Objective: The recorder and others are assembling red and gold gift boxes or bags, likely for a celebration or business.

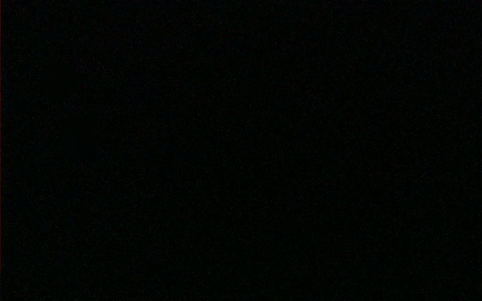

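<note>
Head view in near-total darkness

The head view is black almost throughout, with fine coloured speckle. Neither the left hand nor the right hand can be made out, so whether either grip is open, closed or holding something cannot be told. The whereabouts of any handled thing are likewise hidden. How best to carry out the handling cannot be judged in detail; as a general judgement, good work here calls first for light or an uncovered lens, so that fingers and contact can be seen. Two faint, smooth dark patches show on the left: an upper patch (57, 83) between nine and ten o'clock, and a lower patch (80, 136) at nine o'clock. Their nature is unclear. A thin red line (0, 135) runs along the nine-o'clock edge. Work surface and room are indistinguishable.
</note>
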Demonstrator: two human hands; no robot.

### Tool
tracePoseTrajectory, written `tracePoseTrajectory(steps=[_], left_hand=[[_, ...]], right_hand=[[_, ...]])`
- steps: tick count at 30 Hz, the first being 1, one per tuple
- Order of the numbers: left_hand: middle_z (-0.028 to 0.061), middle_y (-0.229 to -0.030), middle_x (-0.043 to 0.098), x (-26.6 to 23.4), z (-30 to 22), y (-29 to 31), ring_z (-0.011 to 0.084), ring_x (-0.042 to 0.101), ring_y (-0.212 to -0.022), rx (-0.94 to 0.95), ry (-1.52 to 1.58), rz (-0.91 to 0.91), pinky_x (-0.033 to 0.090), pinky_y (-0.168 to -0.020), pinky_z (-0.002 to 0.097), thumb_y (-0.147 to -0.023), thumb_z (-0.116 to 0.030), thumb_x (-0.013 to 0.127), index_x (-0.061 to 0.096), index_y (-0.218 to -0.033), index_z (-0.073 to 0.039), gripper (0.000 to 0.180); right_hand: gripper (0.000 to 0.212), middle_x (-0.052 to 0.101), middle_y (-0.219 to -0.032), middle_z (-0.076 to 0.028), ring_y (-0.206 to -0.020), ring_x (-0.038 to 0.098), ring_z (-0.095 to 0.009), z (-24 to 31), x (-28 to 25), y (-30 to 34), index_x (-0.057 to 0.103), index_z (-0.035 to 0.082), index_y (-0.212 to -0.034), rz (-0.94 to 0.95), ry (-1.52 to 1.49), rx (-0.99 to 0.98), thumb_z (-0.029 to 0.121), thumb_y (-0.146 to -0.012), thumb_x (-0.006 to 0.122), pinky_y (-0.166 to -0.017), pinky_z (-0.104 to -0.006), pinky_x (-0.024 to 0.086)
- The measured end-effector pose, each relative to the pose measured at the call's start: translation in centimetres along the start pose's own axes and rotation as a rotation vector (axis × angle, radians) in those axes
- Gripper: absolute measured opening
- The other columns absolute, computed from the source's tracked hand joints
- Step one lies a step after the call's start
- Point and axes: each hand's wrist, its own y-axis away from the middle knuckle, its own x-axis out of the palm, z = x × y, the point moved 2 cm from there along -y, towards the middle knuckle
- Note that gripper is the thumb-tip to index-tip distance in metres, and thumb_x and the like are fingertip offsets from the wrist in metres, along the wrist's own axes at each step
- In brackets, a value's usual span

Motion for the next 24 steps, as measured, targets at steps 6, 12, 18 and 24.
tracePoseTrajectory(steps=[6,12,18,24], left_hand=[[0.0148,-0.152,0.050,0.7,-0.1,2.7,0.0283,0.045,-0.143,0.079,-0.114,-0.056,0.034,-0.118,0.0429,-0.107,-0.043,0.052,0.031,-0.159,-0.010,0.066],[0.0149,-0.153,0.049,4.8,-2.0,-3.1,0.0279,0.043,-0.145,0.067,-0.192,0.173,0.033,-0.119,0.0425,-0.107,-0.043,0.051,0.031,-0.159,-0.010,0.065],[0.0151,-0.154,0.048,11.2,-1.5,-7.6,0.0274,0.041,-0.146,-0.031,-0.261,0.550,0.031,-0.120,0.0421,-0.108,-0.043,0.049,0.030,-0.160,-0.010,0.064],[0.0153,-0.155,0.047,13.8,0.1,-16.7,0.0270,0.039,-0.148,-0.084,-0.304,0.834,0.030,-0.121,0.0418,-0.109,-0.042,0.048,0.030,-0.160,-0.010,0.063]], right_hand=[[0.082,0.056,-0.140,-0.027,-0.129,0.057,-0.041,0.3,0.7,0.0,0.055,0.002,-0.139,0.022,0.010,-0.152,0.065,-0.089,0.068,-0.108,-0.0470,0.046],[0.081,0.056,-0.141,-0.027,-0.129,0.057,-0.041,3.8,-1.8,-6.4,0.055,0.002,-0.139,-0.076,0.231,-0.197,0.064,-0.089,0.067,-0.108,-0.0473,0.045],[0.081,0.056,-0.141,-0.027,-0.130,0.057,-0.041,14.5,-13.2,-9.3,0.055,0.002,-0.140,-0.466,0.520,-0.285,0.064,-0.090,0.067,-0.109,-0.0476,0.045],[0.080,0.056,-0.141,-0.026,-0.130,0.057,-0.041,22.4,-19.6,-6.8,0.055,0.002,-0.140,-0.749,0.902,-0.477,0.064,-0.090,0.067,-0.109,-0.0479,0.045]])
